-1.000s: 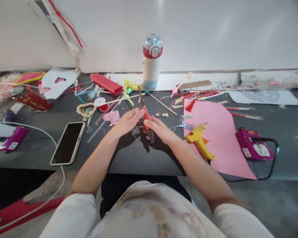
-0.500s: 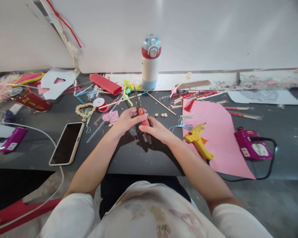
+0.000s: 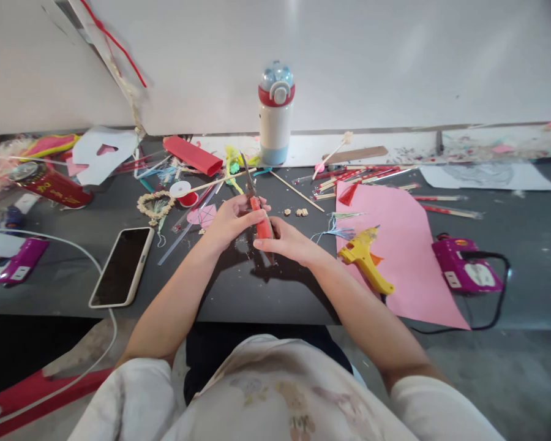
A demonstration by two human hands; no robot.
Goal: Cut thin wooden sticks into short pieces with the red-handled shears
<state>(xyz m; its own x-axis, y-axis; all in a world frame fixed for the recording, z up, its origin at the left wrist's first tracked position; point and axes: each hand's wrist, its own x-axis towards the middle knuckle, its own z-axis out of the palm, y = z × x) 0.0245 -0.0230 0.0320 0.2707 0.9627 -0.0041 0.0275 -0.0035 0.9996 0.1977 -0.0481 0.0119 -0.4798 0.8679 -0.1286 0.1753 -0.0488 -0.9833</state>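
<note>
I have the left hand [image 3: 234, 222] curled around a red-handled tool [image 3: 264, 228], its thumb laid over the far part of the handle; the right hand [image 3: 288, 240] grips the same handle from the right, thumb over the nearer part; between them they hold the tool at the middle of the dark table [image 3: 275, 300], its narrow dark blade pointing to the far side and leaning a little left; some fingers are hidden behind the handle, so I cannot tell how they sit there.

Just right of the blade I see small pale pieces [image 3: 302, 212]; farther off, by the wall, a white bottle [image 3: 275, 128] with a red collar stands upright; to the left I make out a spool [image 3: 180, 190] with red on it, a heart-shaped beaded ring [image 3: 156, 207] and, nearer, a phone [image 3: 122, 267] with its dark screen up; a red can [image 3: 55, 187] is at far left; to the right a yellow glue gun [image 3: 365, 254] lies on pink paper [image 3: 408, 263], with a purple power block [image 3: 468, 269] beyond the paper's right edge.
</note>
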